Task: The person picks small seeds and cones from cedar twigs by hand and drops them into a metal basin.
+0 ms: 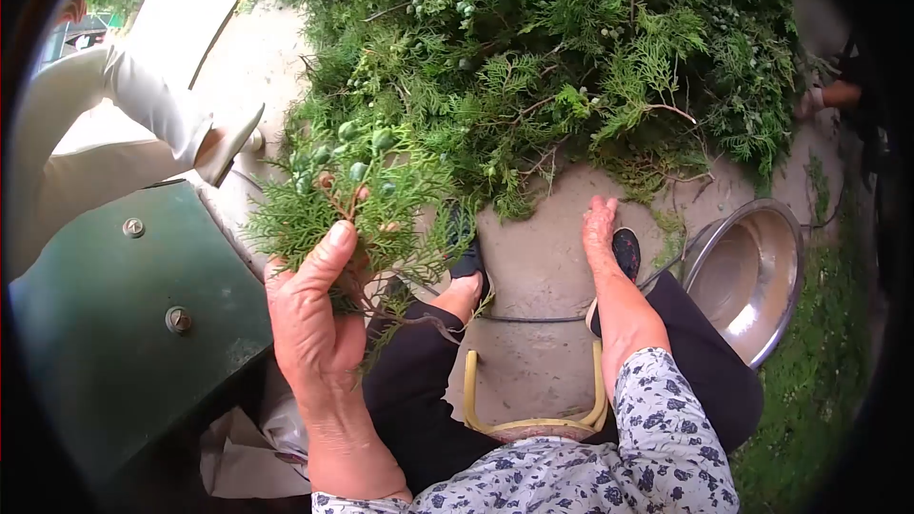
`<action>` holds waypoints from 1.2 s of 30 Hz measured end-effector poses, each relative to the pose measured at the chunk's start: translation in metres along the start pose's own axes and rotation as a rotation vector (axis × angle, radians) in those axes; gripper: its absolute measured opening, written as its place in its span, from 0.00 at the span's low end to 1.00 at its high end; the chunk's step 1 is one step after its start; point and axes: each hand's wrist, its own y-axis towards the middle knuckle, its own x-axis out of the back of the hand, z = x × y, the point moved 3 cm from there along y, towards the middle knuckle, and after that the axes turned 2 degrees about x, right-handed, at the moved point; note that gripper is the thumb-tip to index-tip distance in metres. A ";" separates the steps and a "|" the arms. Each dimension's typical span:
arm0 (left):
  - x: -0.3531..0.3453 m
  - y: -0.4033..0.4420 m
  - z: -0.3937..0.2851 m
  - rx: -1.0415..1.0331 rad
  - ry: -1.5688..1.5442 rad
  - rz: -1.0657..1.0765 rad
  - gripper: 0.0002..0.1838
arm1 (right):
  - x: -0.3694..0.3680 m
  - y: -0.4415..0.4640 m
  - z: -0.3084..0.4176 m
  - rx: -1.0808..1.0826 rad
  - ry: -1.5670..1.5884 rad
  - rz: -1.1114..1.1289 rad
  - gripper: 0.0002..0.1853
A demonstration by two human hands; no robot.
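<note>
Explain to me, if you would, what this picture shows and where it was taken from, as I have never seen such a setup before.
There is no machine here, only a person's two bare hands. The single picture comes from a camera worn on the head, looking forward and down. The left hand holds up a leafy sprig with small round cones. The right hand reaches forward, seemingly empty. Ahead, a large pile of green branches lies on the ground. A metal basin is at the right, a dark green box-like object at the left, and another person's leg beyond it.
</note>
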 end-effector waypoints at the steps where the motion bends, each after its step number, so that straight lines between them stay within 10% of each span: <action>1: 0.002 0.001 0.000 0.011 0.006 0.013 0.19 | -0.008 0.005 -0.011 0.058 0.095 0.037 0.11; 4: -0.002 0.001 0.002 0.053 -0.058 0.081 0.22 | 0.000 0.005 -0.005 0.206 0.044 -0.042 0.11; 6: -0.010 -0.004 0.002 0.096 -0.159 0.077 0.18 | 0.013 -0.003 0.002 -0.502 0.676 0.320 0.06; 14: -0.016 -0.029 0.001 0.170 -0.335 0.293 0.15 | 0.158 -0.024 0.199 -0.171 1.722 0.591 0.10; 25: -0.027 -0.060 0.006 -0.018 -0.175 0.534 0.08 | 0.349 -0.091 0.297 0.411 1.380 0.314 0.17; 36: -0.024 -0.078 0.007 0.036 -0.196 0.580 0.09 | 0.361 -0.112 0.309 0.718 0.760 0.188 0.14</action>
